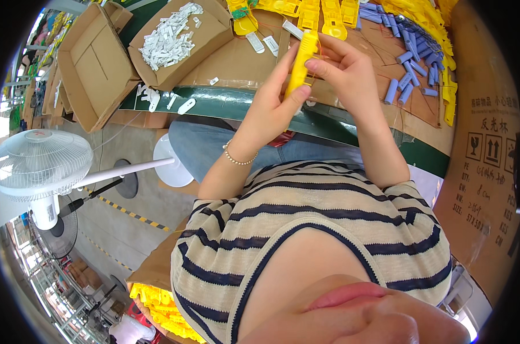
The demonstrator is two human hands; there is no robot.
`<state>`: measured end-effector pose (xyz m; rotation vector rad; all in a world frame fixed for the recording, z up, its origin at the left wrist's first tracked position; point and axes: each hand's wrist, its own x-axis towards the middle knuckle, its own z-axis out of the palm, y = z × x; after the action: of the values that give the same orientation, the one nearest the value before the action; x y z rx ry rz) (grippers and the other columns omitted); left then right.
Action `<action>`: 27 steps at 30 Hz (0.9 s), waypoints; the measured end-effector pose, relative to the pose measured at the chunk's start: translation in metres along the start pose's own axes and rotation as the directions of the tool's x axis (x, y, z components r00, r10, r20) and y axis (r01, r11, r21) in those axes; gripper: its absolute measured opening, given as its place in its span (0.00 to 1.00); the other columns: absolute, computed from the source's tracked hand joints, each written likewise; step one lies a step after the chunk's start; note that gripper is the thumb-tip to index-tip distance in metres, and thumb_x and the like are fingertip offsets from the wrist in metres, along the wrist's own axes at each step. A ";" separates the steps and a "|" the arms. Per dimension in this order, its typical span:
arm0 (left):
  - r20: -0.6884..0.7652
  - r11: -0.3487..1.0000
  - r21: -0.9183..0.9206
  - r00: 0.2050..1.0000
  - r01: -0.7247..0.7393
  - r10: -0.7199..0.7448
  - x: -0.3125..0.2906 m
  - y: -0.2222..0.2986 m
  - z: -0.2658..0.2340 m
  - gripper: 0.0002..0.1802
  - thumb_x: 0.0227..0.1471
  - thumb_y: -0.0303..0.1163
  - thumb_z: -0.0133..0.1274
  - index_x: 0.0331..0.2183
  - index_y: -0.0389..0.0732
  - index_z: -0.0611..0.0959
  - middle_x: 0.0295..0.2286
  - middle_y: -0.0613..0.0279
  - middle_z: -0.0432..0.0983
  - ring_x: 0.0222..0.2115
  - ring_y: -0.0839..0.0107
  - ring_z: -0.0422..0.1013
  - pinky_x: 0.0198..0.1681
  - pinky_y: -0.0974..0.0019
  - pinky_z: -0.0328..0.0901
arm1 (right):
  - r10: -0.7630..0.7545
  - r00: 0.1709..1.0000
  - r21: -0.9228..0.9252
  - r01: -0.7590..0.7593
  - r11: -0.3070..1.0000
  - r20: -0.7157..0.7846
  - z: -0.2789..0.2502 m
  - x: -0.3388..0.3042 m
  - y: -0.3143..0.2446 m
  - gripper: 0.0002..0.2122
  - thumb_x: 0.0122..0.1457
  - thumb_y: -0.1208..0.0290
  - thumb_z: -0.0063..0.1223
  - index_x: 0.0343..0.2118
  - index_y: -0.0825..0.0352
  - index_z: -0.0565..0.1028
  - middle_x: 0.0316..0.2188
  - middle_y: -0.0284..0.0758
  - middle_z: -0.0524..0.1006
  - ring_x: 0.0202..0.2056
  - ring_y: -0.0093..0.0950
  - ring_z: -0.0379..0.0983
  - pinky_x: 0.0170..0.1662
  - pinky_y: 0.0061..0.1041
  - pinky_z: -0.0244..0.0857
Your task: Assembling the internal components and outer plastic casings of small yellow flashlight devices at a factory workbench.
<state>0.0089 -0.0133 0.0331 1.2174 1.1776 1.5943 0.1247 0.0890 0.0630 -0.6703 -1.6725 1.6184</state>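
Observation:
A long yellow plastic casing [299, 67] is held up over the table's near edge, tilted, its far end leaning right. My left hand [276, 96] is closed around its lower part, with the thumb along its near end. My right hand [347, 70] pinches its upper part, the thumb pressed on its face. A thin reddish wire [319, 48] shows by the right fingers. Just beyond the casing lies a light, flat strip [292, 30]. More yellow casings [309, 16] lie in a row past my hands, and a green circuit board [241, 12] rests on one.
A carton [211, 43] of small white parts stands at the far left, beside an open carton [93, 63]. Blue cylindrical cells [412, 69] with wires lie on the right. A large cardboard box [478, 172] stands right; a white fan [42, 163] is left. Yellow parts [162, 309] fill a box below.

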 end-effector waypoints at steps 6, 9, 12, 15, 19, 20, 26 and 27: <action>-0.044 0.975 -0.222 0.999 -0.018 0.009 -0.001 -0.004 -0.002 0.28 0.59 0.28 0.37 0.59 0.36 0.53 0.48 0.58 0.63 0.44 0.74 0.64 0.47 0.70 0.61 | -0.115 0.993 -0.268 0.109 0.957 -0.007 0.003 -0.005 0.004 0.09 0.49 0.75 0.58 0.33 0.71 0.76 0.36 0.34 0.76 0.37 0.23 0.73 0.41 0.17 0.68; -0.115 0.995 -0.017 0.989 -0.101 0.098 -0.001 -0.006 -0.001 0.26 0.59 0.28 0.35 0.58 0.35 0.53 0.47 0.58 0.64 0.45 0.73 0.63 0.48 0.70 0.60 | -0.034 0.999 -0.144 0.031 0.989 -0.020 0.010 -0.010 -0.003 0.06 0.48 0.73 0.58 0.28 0.69 0.76 0.33 0.34 0.75 0.39 0.27 0.72 0.42 0.23 0.67; -0.169 0.963 0.203 0.962 -0.177 0.213 -0.001 -0.010 -0.003 0.25 0.60 0.28 0.34 0.57 0.33 0.54 0.47 0.57 0.63 0.43 0.73 0.64 0.48 0.70 0.59 | -0.249 0.967 -0.466 0.243 0.851 0.049 0.014 -0.014 -0.002 0.05 0.46 0.73 0.58 0.25 0.68 0.75 0.31 0.34 0.74 0.37 0.32 0.70 0.41 0.31 0.63; -0.227 0.996 0.006 0.970 -0.089 0.088 0.003 -0.016 -0.005 0.22 0.59 0.29 0.32 0.54 0.34 0.58 0.45 0.55 0.66 0.44 0.70 0.65 0.49 0.66 0.60 | -0.328 0.934 -0.641 0.338 0.689 0.140 0.020 -0.025 0.009 0.04 0.45 0.73 0.57 0.21 0.66 0.74 0.29 0.32 0.73 0.34 0.35 0.68 0.39 0.34 0.59; -0.197 0.994 -0.058 0.977 -0.088 0.075 0.006 -0.024 -0.001 0.22 0.57 0.25 0.35 0.54 0.35 0.58 0.43 0.56 0.67 0.42 0.71 0.66 0.47 0.67 0.62 | -0.373 0.921 -0.696 0.342 0.631 0.114 0.022 -0.031 0.012 0.06 0.45 0.72 0.57 0.19 0.65 0.72 0.26 0.30 0.72 0.33 0.34 0.66 0.36 0.34 0.57; -0.187 0.996 -0.059 0.981 -0.067 0.055 0.006 -0.024 0.000 0.23 0.55 0.23 0.37 0.53 0.35 0.58 0.42 0.57 0.66 0.41 0.72 0.65 0.47 0.68 0.60 | -0.390 0.915 -0.705 0.343 0.620 0.102 0.021 -0.032 0.013 0.06 0.45 0.71 0.57 0.19 0.65 0.72 0.26 0.30 0.72 0.33 0.34 0.66 0.36 0.34 0.57; -0.137 0.994 -0.109 0.990 0.005 -0.020 0.007 -0.023 -0.001 0.25 0.50 0.19 0.40 0.51 0.36 0.58 0.40 0.58 0.65 0.36 0.73 0.66 0.42 0.69 0.63 | -0.191 0.971 -0.555 0.240 0.796 0.147 -0.015 -0.028 0.005 0.07 0.48 0.68 0.56 0.24 0.67 0.76 0.27 0.36 0.72 0.32 0.35 0.69 0.36 0.30 0.62; -0.128 0.972 -0.229 0.989 0.048 -0.079 0.005 -0.018 -0.002 0.26 0.50 0.18 0.39 0.52 0.37 0.57 0.40 0.57 0.65 0.34 0.72 0.66 0.40 0.68 0.65 | -0.042 0.999 -0.600 0.045 0.798 0.020 -0.034 -0.025 -0.003 0.10 0.49 0.66 0.56 0.28 0.69 0.77 0.27 0.40 0.74 0.30 0.32 0.72 0.34 0.27 0.65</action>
<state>0.0066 -0.0049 0.0168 0.9292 1.0734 1.7324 0.1670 0.0903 0.0620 -0.9201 -2.2107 1.0298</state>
